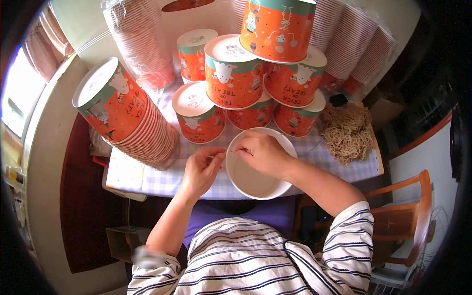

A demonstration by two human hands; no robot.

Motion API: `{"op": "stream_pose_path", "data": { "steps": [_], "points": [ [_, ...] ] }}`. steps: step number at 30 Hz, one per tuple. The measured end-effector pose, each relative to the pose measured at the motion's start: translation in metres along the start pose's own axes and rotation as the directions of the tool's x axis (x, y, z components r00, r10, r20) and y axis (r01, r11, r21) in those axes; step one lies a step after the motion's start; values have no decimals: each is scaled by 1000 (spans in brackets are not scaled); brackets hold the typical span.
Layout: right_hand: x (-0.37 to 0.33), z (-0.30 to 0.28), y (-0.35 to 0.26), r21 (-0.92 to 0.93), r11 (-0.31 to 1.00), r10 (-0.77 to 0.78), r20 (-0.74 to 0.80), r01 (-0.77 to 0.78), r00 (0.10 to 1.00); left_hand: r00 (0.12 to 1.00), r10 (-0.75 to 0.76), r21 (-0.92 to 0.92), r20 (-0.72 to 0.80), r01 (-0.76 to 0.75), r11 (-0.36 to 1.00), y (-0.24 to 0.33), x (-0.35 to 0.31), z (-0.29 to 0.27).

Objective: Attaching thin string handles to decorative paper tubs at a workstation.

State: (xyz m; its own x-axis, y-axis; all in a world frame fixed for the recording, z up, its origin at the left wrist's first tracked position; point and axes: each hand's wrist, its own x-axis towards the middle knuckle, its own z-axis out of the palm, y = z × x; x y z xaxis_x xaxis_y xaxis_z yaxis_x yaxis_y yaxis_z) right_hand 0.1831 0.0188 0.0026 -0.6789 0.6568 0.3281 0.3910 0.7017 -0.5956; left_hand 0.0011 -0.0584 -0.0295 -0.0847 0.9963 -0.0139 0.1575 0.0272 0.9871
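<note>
A white-lined paper bucket (260, 186) stands mouth-up at the table's near edge. My right hand (260, 151) reaches over its mouth, fingers curled and pinched close to the inside of the left rim. Just outside that rim is my left hand (200, 169), thumb and fingers drawn together; what the fingertips hold is too small to make out. A thin strand shows at the bucket's far right rim. To the right lies a tangled heap of beige cords (348, 132).
Orange-and-green printed buckets (233, 81) are piled upside down behind the work, one more (278, 32) on top. A leaning nested stack (130, 115) stands left. Wrapped bucket stacks (140, 42) line the back. A checked cloth (142, 172) covers the table; a wooden chair (408, 216) is at right.
</note>
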Motion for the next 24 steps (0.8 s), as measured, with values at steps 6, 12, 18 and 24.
{"op": "stream_pose_path", "data": {
  "steps": [6,12,18,24],
  "points": [
    [3,6,0,-55,991,-125,-14,124,992,1000,10,-81,7,-10,997,-10,0,4],
    [0,8,9,-56,992,-109,93,114,990,999,-14,-91,29,17,996,-9,1,4],
    [0,-4,11,-13,1000,-7,44,8,999,998,-25,-106,53,30,994,-6,6,2],
    [4,5,12,-31,999,-15,-9,15,1000,997,-20,-51,78,24,998,-3,12,1]
  ]
}}
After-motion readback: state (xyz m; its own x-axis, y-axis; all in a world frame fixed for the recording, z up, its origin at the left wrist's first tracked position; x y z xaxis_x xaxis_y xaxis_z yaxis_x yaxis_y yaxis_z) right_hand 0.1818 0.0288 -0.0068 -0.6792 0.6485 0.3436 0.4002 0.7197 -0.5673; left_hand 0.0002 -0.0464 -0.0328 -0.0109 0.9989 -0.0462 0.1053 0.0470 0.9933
